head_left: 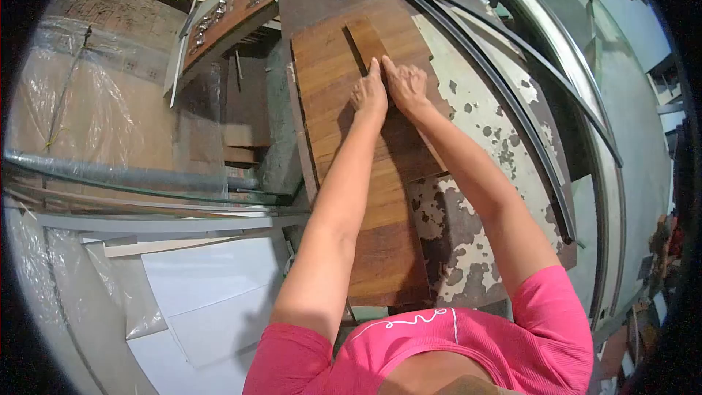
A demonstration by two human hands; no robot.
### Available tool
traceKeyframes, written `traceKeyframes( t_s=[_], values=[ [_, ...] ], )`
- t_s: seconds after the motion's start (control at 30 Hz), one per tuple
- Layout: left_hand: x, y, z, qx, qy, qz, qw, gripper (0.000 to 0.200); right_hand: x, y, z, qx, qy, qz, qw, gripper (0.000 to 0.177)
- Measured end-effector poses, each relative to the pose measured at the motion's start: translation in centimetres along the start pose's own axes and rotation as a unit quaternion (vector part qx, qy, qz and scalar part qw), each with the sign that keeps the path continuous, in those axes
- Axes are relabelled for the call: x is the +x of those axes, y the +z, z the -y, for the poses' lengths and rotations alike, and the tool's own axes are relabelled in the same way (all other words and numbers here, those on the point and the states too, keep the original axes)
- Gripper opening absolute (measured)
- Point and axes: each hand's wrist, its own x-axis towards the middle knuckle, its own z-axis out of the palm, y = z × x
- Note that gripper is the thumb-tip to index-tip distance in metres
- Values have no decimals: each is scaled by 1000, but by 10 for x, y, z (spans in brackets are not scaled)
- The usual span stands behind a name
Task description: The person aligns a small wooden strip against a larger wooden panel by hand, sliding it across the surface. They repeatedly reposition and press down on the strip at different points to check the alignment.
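Observation:
A long brown wooden board [344, 139] lies on a worn workbench [468, 124]. On its far end rests a small wooden block [365, 40]. My left hand [369, 93] and my right hand [404, 85] lie side by side on the board, palms down. Their fingertips touch the near edge of the small block. Neither hand holds anything; the fingers are stretched forward and close together. Both bare arms reach out from pink sleeves.
A curved dark metal rail [526, 117] runs along the bench's right side. A tilted wooden panel with metal fittings [230, 18] stands at the left. Plastic sheeting [80, 117], a metal pipe [110, 174] and white sheets [212, 285] lie lower left. Clutter sits at the bench's far end.

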Motion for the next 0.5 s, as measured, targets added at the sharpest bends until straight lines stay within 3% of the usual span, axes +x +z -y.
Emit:
traceKeyframes(
  t_s=[0.13, 0.2, 0.23, 0.27, 0.3, 0.33, 0.37, 0.5],
  values=[
    [37, 7, 0, 46, 17, -34, 998, 31, 40, 12, -2, 33, 16, -28, 999, 11],
    [49, -9, -19, 43, -31, -18, 998, 30, 59, 15, -3, 39, 32, 29, 998, 31],
    [45, -24, -34, 35, -78, 4, 996, 30, 67, 26, -7, 60, 27, 8, 998, 29],
    [56, -13, -26, 43, -58, -10, 997, 30, 72, 27, -7, 75, 39, 13, 996, 27],
    [67, -3, -19, 52, -39, -24, 998, 30, 75, 39, -10, 111, 7, -102, 989, 12],
    [68, -2, -19, 46, -31, -28, 998, 32, 80, 40, -9, 99, 26, -54, 993, 13],
    [78, 3, -17, -124, -141, -27, 982, 72, 83, 40, -8, 87, 41, -11, 995, 14],
    [82, 16, 2, -33, -44, -41, 998, 68, 80, 25, -8, 92, 49, 13, 994, 16]
  ],
)
